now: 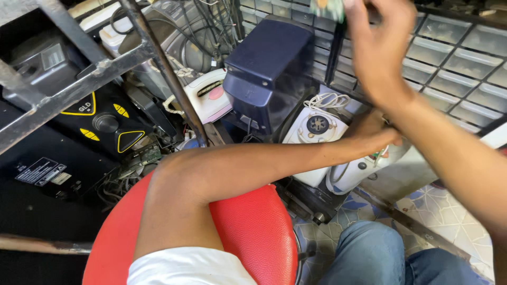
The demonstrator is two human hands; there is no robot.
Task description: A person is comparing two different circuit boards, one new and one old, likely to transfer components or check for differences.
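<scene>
My left arm reaches across a red stool. My left hand has its fingers curled on the top of a white rounded appliance. Beside it stands a white motor base with a coiled cord on top. My right hand is raised at the top of the view, blurred, its fingers pinched on a small green circuit board of which only an edge shows. My right forearm crosses over my left hand and hides part of it.
A dark blue boxy appliance stands behind the white ones. A cabinet of small clear drawers fills the back right. At left are a black machine with yellow markings, a rusty metal frame, tangled cables and a white iron. Patterned floor tiles lie at right.
</scene>
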